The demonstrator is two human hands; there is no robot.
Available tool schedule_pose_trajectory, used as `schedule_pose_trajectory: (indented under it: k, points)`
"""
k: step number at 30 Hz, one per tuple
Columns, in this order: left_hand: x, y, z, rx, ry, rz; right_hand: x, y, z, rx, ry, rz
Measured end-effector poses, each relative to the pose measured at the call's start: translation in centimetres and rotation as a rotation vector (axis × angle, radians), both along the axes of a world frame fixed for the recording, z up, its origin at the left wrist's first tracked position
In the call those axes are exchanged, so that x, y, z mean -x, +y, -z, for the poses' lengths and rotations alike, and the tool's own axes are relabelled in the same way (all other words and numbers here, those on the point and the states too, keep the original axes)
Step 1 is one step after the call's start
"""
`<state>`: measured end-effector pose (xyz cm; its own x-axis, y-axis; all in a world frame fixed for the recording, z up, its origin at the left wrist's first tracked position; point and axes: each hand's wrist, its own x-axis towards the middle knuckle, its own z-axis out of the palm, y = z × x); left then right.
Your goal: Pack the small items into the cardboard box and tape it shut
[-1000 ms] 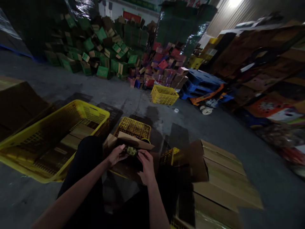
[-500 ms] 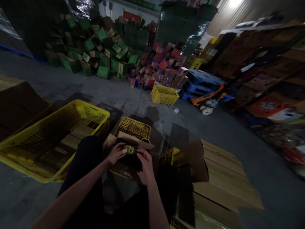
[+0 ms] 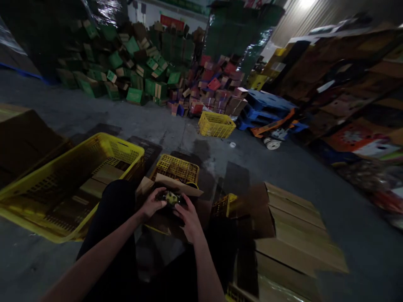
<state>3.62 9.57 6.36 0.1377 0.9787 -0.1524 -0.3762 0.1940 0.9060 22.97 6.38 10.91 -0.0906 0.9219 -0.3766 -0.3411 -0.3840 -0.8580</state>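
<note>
A small glossy pack (image 3: pixel 171 198), dark with yellow-green patches, is held between my two hands in the head view. What it contains is too dim to make out. My left hand (image 3: pixel 152 204) grips its left end, with the thumb in front. On the other end my right hand (image 3: pixel 187 213) closes its fingers from the right and the near side. Both hands are over an open cardboard box (image 3: pixel 179 184) with its far flap raised. Its inside is dark and mostly hidden by the hands.
To the left stands a large yellow crate (image 3: pixel 75 228) with cardboard boxes (image 3: pixel 94 184) in it. Opened cartons (image 3: pixel 299 222) lie at the right. A yellow basket (image 3: pixel 216 125), blue pallets (image 3: pixel 267 105), an orange pallet jack (image 3: pixel 273 128) and heaped green boxes (image 3: pixel 135 95) are farther off.
The pack has turned slightly in my hands, showing less yellow-green. My right hand has shifted a little left and down along it, and its fingers have curled round the near side.
</note>
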Motion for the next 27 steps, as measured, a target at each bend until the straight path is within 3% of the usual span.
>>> schedule_pose_trajectory:
  k: [4,13,19,23,27]
  points:
    - [-0.3,-0.1,0.1,0.046,-0.095,0.061,0.0,0.4,0.1,-0.066,-0.022,0.017]
    - [-0.6,-0.1,-0.2,0.089,-0.087,0.072,0.0,0.6,-0.4,-0.198,-0.153,-0.005]
    - [-0.4,-0.2,-0.2,0.24,-0.163,0.12,-0.1,0.8,-0.9,-0.225,-0.269,0.035]
    - [-0.3,-0.3,-0.2,0.229,-0.138,0.146,-0.3,0.8,-1.2,-0.261,-0.343,0.026]
    - [-0.3,-0.3,-0.5,0.212,-0.1,0.086,-0.2,0.7,-1.3,-0.26,-0.336,-0.006]
